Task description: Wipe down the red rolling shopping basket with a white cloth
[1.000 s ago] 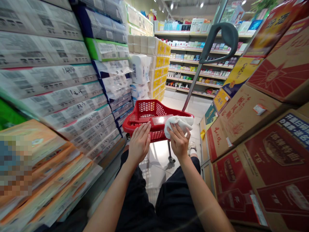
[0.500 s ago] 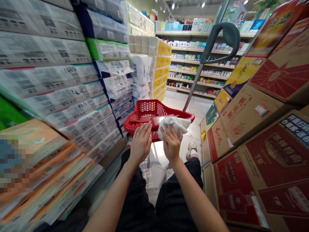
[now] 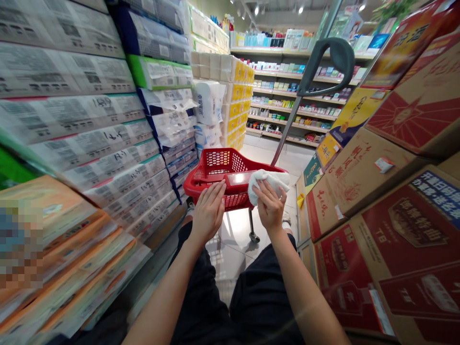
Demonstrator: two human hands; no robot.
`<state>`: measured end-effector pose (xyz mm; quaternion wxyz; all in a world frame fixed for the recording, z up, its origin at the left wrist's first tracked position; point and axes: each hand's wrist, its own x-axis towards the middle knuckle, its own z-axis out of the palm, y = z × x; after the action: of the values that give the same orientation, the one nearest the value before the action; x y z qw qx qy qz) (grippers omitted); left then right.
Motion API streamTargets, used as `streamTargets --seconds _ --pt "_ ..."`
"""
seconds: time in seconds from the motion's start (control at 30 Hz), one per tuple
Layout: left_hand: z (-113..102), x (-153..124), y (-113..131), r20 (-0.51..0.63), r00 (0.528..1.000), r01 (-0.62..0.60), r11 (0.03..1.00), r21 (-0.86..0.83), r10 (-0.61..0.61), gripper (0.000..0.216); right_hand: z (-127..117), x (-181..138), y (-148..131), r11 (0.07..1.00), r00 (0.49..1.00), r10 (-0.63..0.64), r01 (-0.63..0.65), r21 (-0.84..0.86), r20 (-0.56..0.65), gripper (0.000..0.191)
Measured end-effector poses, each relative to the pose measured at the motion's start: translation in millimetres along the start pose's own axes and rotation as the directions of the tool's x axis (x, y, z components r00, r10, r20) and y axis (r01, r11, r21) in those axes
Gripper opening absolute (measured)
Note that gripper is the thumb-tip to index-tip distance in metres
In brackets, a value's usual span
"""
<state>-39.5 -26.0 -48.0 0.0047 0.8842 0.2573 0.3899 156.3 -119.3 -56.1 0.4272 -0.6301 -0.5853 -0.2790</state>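
Note:
A red plastic shopping basket (image 3: pixel 215 165) on wheels stands in the aisle in front of my knees. Its long grey handle (image 3: pixel 325 60) rises up to the right. My left hand (image 3: pixel 208 211) lies flat against the basket's near rim, fingers stretched out. My right hand (image 3: pixel 269 205) presses a white cloth (image 3: pixel 271 178) onto the right part of the same rim, fingers spread over it. The basket's inside looks bare where I can see it.
Wrapped packs of tissue paper (image 3: pixel 108 143) are stacked high on the left. Red and brown cardboard boxes (image 3: pixel 388 201) pile up on the right. Shelves of small goods (image 3: pixel 287 96) close the aisle's far end. The tiled floor (image 3: pixel 266 148) runs between them.
My right hand slid the cloth left along the rim, then back to the right. My left hand stayed flat on the rim.

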Motion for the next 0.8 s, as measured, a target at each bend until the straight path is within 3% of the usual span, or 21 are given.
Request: streamTargets --seconds 0.13,0.23,0.53,0.63,0.8 --pt "2 1 1 -0.009 1.000 0.002 1.000 0.003 -0.002 0.051 -5 2 23 0.988 0.986 0.155 -0.154 0.027 -0.062 0.036" --pt "4 1 2 -0.017 1.000 0.002 1.000 0.004 -0.002 0.051 -4 8 20 0.978 0.974 0.208 -0.206 0.038 -0.092 0.036" --pt "3 0 3 -0.019 1.000 0.025 1.000 0.002 -0.025 0.048 22 32 -65 1.000 0.995 0.024 -0.025 0.011 0.098 0.038" --pt "0 -1 0 -0.010 1.000 0.013 1.000 0.001 -0.013 0.048 24 31 -68 1.000 0.992 -0.009 0.006 0.024 0.127 0.039" --pt "-1 -1 -3 0.002 1.000 -0.010 1.000 -0.001 0.010 0.051 11 27 -41 0.999 0.994 -0.021 0.017 0.038 0.109 0.039"
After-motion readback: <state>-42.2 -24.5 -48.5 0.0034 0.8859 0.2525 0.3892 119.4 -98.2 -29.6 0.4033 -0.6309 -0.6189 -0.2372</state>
